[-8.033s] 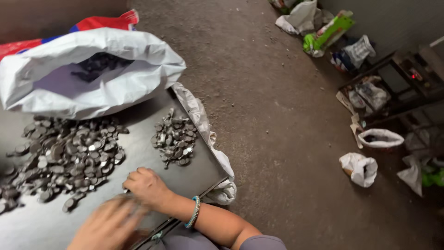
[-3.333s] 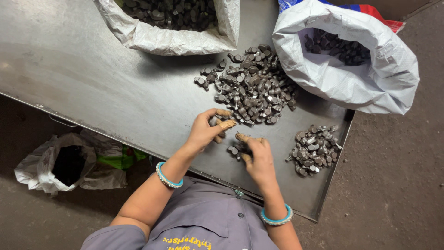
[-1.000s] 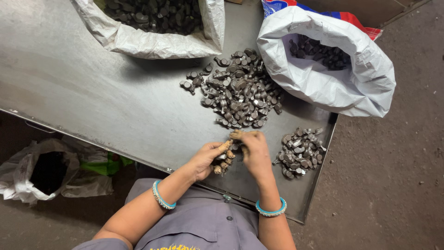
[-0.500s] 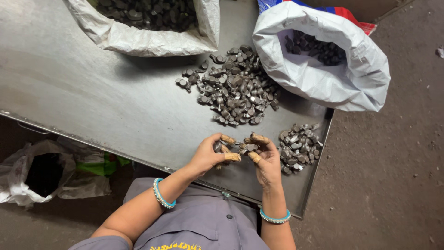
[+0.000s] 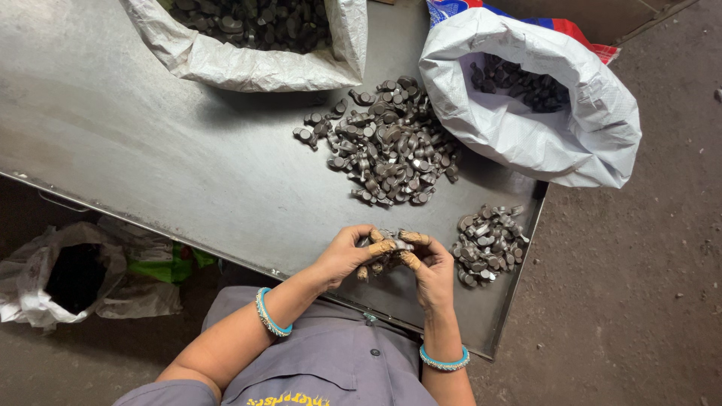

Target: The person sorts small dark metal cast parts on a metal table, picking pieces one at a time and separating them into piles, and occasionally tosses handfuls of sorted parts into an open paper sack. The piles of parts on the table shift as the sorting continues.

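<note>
A grey sheet-metal counter [image 5: 150, 150] fills most of the frame. At upper left an open white woven sack [image 5: 248, 64] holds dark metal parts; at upper right sits a second white sack with a red and blue edge [image 5: 541, 113], partly filled. A large heap of small dark metal pieces [image 5: 383, 146] at centre looks unsorted; the smaller pile [image 5: 489, 240] at lower right looks like finished work, so much seems left. At lower centre, the left hand [image 5: 342, 256] and right hand [image 5: 429, 263] meet, fingers curled round a few small metal pieces [image 5: 387, 252], wrists raised above the counter's near edge.
</note>
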A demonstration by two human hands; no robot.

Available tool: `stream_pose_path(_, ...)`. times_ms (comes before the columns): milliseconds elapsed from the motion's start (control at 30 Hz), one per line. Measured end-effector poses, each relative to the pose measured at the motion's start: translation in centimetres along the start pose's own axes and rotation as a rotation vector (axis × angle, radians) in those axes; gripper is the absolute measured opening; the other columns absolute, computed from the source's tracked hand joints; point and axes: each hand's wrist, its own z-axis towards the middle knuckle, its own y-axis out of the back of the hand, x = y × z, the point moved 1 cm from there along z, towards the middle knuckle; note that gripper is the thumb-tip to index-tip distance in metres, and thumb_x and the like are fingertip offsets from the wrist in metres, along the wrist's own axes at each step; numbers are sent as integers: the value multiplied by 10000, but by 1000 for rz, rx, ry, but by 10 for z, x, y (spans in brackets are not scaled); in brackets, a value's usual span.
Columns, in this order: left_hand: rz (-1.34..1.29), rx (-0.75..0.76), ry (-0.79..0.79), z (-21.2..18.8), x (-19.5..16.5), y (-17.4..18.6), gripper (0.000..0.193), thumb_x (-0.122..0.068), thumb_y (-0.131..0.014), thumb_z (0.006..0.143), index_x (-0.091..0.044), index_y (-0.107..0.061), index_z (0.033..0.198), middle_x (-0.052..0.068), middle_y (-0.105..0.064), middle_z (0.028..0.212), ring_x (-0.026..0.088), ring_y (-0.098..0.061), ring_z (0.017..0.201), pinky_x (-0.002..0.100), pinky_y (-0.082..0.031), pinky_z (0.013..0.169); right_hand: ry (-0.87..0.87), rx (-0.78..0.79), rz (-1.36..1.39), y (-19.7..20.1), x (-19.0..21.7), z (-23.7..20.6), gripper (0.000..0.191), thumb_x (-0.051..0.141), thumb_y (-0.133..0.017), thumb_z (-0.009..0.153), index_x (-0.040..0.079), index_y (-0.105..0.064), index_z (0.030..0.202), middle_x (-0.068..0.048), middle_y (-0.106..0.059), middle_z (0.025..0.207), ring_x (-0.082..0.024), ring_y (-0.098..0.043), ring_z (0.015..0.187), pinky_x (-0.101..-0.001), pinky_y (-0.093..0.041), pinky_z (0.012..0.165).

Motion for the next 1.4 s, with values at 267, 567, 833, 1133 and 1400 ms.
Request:
stream_pose_path(267, -115, -67, 23, 6, 3, 4, 167, -235, -622, 984, -110, -642, 1093, 20, -717, 861, 76, -670, 682, 222, -502, 489, 7, -39, -157, -11, 11, 8, 207, 2, -725, 949, -86, -713, 1136, -83, -736, 935, -128, -669, 765, -269, -562, 673)
stream_pose_path(567, -41, -45, -94, 5, -1, 8, 165, -225, -650, 1037, -62, -631, 1054, 8, -666, 839, 58, -599, 657, 217, -458, 475, 41, 84, -179, -22, 19, 18, 268, -1, -747, 910, -89, -707, 1159, -95, -749, 987, -149, -698, 821, -297, -592, 717)
stream_pose_path(833, 159, 10, -281, 6, -20, -1, 135, -179, -678, 1017, -48, -649, 1016, -55, -645, 869, -3, -558, 752, 193, -476, 577, -49, 71, 72, 2, -2, 22, 345, 86, -745, 934, -79, -698, 1233, -125, -748, 1102, -177, -703, 955, -317, -575, 848)
stream_pose_path(1133, -167, -121, -32, 15, -19, 1, 180, -261, -656, 1008, -81, -658, 996, -21, -673, 817, 36, -606, 635, 205, -451, 453, 37, 82, -107, -11, 15, 27, 262, 61, -668, 1012, -82, -706, 1228, -115, -750, 1170, -164, -700, 1037, -296, -562, 925)
stream_pose_path(1400, -393, -201, -100, 19, -36, 42, 114, -221, -669, 1007, -122, -663, 1062, 23, -714, 853, 93, -656, 644, 218, -465, 429, 279, 20, -879, -56, 77, 30, 390, -36, -786, 774, 51, -714, 1148, -77, -747, 1162, -214, -682, 1058, -345, -543, 950)
